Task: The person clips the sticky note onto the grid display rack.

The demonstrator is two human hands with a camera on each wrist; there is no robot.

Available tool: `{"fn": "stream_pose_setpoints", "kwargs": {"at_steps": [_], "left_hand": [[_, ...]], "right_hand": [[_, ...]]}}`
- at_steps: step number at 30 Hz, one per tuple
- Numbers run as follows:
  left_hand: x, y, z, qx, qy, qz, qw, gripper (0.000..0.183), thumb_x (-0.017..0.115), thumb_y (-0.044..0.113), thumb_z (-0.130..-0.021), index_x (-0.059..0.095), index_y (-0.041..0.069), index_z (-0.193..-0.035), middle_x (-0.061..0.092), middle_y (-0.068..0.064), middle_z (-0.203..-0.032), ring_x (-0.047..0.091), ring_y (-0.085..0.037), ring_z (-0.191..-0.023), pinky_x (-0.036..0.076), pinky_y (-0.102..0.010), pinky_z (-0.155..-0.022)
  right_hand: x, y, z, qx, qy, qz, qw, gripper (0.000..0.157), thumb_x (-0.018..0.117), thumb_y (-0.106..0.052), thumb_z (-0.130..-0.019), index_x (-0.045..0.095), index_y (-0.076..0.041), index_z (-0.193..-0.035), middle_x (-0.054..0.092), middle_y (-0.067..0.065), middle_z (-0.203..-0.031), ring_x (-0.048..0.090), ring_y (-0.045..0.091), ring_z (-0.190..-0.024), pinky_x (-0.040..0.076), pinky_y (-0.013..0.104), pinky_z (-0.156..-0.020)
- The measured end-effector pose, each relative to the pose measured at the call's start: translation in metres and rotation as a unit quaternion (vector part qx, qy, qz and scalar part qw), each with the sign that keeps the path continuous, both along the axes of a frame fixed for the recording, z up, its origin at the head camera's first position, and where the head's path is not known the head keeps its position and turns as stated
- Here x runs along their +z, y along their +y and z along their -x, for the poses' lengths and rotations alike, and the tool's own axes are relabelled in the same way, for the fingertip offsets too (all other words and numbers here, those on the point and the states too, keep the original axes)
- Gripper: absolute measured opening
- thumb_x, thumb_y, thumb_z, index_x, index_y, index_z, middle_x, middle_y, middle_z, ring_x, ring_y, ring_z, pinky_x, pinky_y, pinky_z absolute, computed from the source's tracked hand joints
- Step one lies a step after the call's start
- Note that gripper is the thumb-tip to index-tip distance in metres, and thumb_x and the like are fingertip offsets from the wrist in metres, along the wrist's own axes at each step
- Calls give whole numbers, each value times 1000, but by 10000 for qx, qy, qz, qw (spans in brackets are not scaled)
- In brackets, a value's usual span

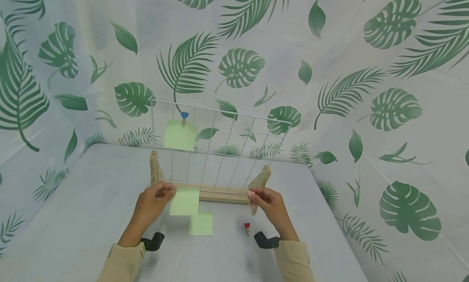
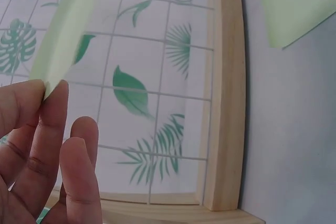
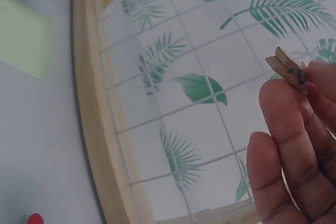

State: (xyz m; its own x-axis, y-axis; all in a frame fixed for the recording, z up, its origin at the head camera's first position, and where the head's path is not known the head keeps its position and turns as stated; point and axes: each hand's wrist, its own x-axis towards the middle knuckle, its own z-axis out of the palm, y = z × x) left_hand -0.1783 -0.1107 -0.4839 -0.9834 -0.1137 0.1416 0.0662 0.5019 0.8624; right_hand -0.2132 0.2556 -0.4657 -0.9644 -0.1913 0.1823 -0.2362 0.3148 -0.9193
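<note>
My left hand [image 1: 153, 200] pinches a pale green sticky note [image 1: 184, 202] by its corner between thumb and finger, in front of the lower part of a white wire grid [image 1: 214, 151]. In the left wrist view that note [image 2: 65, 40] appears nearly edge-on. With thumb and fingertips, my right hand [image 1: 269, 202] holds a small wooden clothespin [image 3: 286, 66] topped by a pink heart [image 1: 251, 195]. Its wooden tips point away from the fingers, toward the grid. Higher on the grid, a clothespin with a blue heart [image 1: 185, 115] clips another green note [image 1: 180, 135].
The grid stands in a wooden base [image 1: 223, 197] with angled side supports [image 1: 261, 178]. On the white table [image 1: 110, 184], a green note [image 1: 201, 225] lies in front of the base, and a red-heart clothespin [image 1: 247, 228] lies near my right wrist. Leaf-patterned cloth [image 1: 278, 62] hangs behind.
</note>
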Motion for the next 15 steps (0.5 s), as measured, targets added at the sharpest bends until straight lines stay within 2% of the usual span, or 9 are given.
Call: {"fn": "stream_pose_setpoints", "kwargs": {"at_steps": [5,11,15], "left_hand": [[3,3,-1,-25,18,-44,10000,16,72,20,-106,76,7,-115,80,-13,-110,72,-38,-111,55,-58,-94],[8,6,0,-28,55,-82,9999,15,73,18,-106,77,7,-115,80,-11,-107,73,-34,-106,56,-46,-83],[12,8,2,-53,106,-139,9998,15,73,20,-106,77,8,-114,80,-10,-106,73,-32,-104,57,-46,-83]], "right_hand": [[4,-3,0,24,48,13,10000,27,73,-11,-104,73,10,-122,76,19,-105,72,13,-92,59,23,-88],[8,-8,-1,48,197,57,9998,24,73,-8,-104,74,10,-119,75,21,-108,71,13,-91,59,22,-86],[9,-12,-2,58,294,55,9995,22,73,-7,-104,75,9,-118,76,20,-108,70,11,-91,59,23,-85]]}}
